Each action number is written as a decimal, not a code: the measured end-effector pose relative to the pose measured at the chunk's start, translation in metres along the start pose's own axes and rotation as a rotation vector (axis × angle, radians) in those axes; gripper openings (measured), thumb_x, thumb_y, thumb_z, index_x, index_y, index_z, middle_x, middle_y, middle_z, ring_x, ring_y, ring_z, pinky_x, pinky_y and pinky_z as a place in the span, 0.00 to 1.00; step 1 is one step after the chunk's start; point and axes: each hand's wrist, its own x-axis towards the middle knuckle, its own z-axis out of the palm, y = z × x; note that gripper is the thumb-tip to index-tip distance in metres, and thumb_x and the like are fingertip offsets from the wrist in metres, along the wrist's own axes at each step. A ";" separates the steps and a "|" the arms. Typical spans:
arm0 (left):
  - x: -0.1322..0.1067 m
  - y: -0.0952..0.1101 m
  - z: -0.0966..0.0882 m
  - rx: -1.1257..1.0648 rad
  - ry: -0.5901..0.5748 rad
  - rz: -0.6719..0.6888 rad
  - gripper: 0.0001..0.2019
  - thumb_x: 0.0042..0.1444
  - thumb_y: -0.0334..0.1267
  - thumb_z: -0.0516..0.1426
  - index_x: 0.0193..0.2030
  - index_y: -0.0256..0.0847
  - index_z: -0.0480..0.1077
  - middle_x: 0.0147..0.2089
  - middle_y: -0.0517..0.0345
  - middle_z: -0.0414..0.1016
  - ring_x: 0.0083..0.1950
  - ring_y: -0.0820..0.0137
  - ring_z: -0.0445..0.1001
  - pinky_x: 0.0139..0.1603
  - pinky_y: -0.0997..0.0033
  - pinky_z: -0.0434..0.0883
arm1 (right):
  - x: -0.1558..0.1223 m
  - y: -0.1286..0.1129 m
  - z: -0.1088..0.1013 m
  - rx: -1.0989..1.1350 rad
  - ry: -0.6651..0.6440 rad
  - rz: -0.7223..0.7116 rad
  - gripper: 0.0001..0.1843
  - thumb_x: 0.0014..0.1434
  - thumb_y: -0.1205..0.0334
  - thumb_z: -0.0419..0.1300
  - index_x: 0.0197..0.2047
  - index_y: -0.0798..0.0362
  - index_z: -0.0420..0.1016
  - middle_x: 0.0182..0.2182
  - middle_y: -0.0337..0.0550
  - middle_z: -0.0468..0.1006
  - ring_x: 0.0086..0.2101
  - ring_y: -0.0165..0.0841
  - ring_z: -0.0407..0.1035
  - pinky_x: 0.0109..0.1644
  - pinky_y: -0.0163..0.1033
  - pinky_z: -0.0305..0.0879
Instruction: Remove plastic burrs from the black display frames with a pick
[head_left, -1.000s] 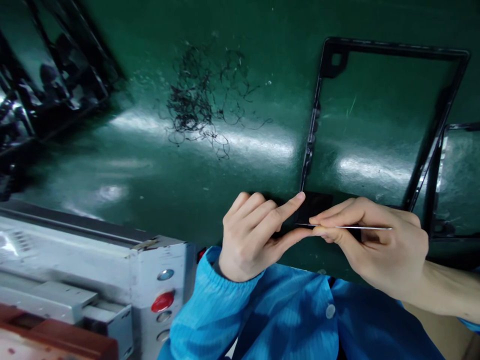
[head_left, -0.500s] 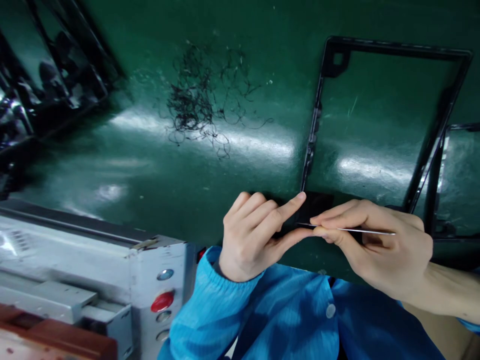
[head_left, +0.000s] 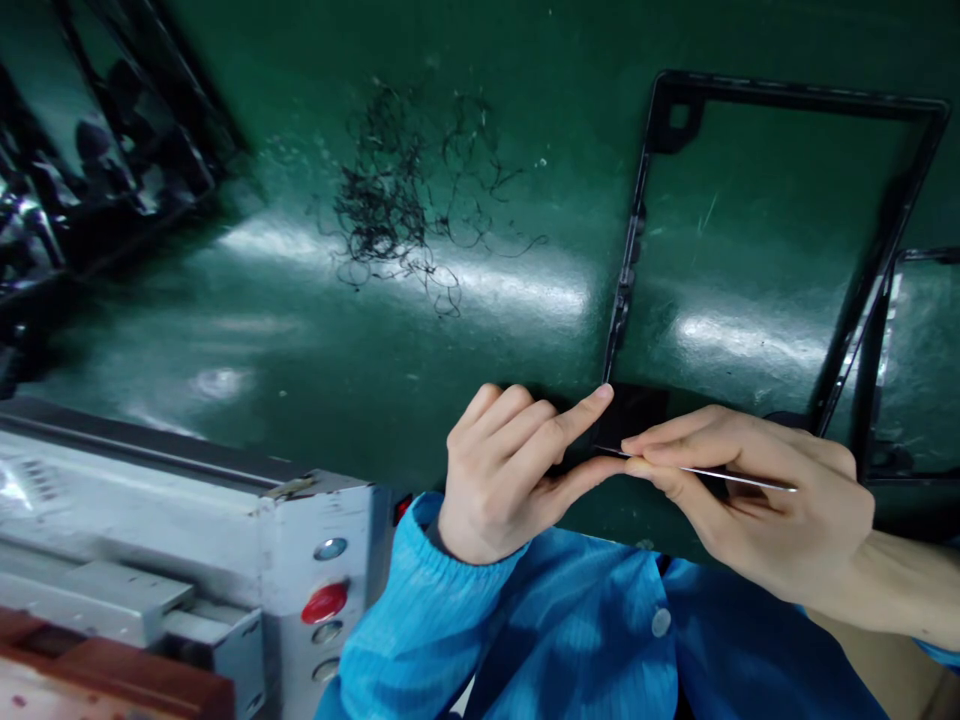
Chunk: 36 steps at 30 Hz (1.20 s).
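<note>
While the right hand (head_left: 772,495) pinches a thin tool (head_left: 739,480), edge work seems underway; the left hand (head_left: 506,475), fingers apart, touches the frame (head_left: 621,290); steadiness likely matters next.

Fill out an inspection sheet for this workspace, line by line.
Surface: green tabletop, glossy, with light scratches and pale specks.
Job's things: black rectangular frame lying flat; thin metal tool at its near edge.
Clutter: tangle of thin black strands left of the frame.
Left hand: index fingertip on the frame's near left corner, thumb reaching toward the right fingertips.
Right hand: pinches the tool between thumb and fingers.
Cables: nothing seen.
Surroundings: second black frame at right, partly out of view; dark frame-like parts at far left, blurred; pale metal housing with red button at lower left.
</note>
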 end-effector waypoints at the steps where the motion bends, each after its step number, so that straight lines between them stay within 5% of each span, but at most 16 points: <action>1: 0.000 0.000 0.000 0.001 0.000 -0.001 0.18 0.68 0.38 0.66 0.62 0.36 0.76 0.25 0.67 0.64 0.28 0.69 0.62 0.33 0.64 0.58 | 0.000 0.000 0.000 -0.007 0.000 -0.005 0.13 0.64 0.76 0.71 0.44 0.47 0.83 0.38 0.41 0.89 0.38 0.39 0.86 0.35 0.39 0.86; 22: -0.001 -0.001 0.001 0.000 0.005 -0.001 0.17 0.69 0.39 0.65 0.62 0.36 0.76 0.25 0.66 0.64 0.29 0.69 0.61 0.33 0.64 0.58 | -0.004 -0.001 -0.009 -0.068 -0.121 -0.054 0.14 0.66 0.73 0.72 0.50 0.48 0.80 0.45 0.43 0.89 0.40 0.39 0.87 0.34 0.37 0.87; 36: -0.001 -0.001 0.002 -0.015 0.019 0.015 0.18 0.68 0.38 0.66 0.61 0.32 0.76 0.25 0.67 0.63 0.29 0.69 0.60 0.33 0.62 0.58 | 0.000 -0.003 -0.008 -0.060 -0.126 -0.077 0.14 0.66 0.76 0.71 0.48 0.49 0.79 0.41 0.44 0.89 0.42 0.36 0.87 0.37 0.33 0.87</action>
